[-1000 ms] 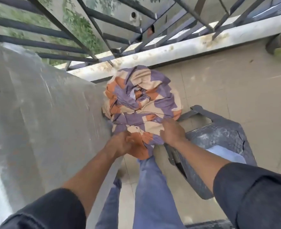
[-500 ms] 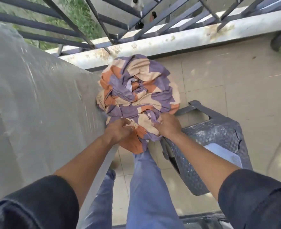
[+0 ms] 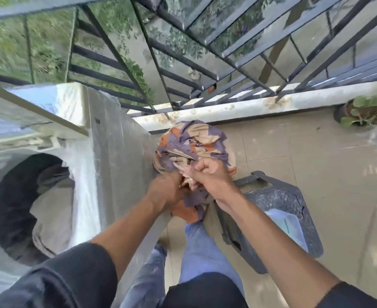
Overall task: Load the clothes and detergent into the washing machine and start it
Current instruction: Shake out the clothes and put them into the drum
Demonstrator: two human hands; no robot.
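A bundled cloth (image 3: 192, 145) patterned in purple, orange and beige hangs in the air beside the right wall of the top-loading washing machine (image 3: 116, 156). My left hand (image 3: 166, 188) grips its lower left part. My right hand (image 3: 209, 172) is closed over the cloth's near side. The machine's round drum opening (image 3: 16, 196) shows at the left, with beige and dark clothes (image 3: 50, 221) lying inside. Below my right forearm a dark grey laundry basket (image 3: 278, 201) stands on the floor with a pale item (image 3: 287, 225) in it.
A metal balcony railing (image 3: 205, 70) and a stained white ledge (image 3: 249, 105) run across the back. A potted plant (image 3: 365, 112) sits at the far right on the beige tiled floor (image 3: 305, 156). My legs in blue jeans (image 3: 201, 247) stand between machine and basket.
My view has swung left, so the open drum now shows. Both hands have bunched the cloth tighter, and my right hand has shifted up over its near side.
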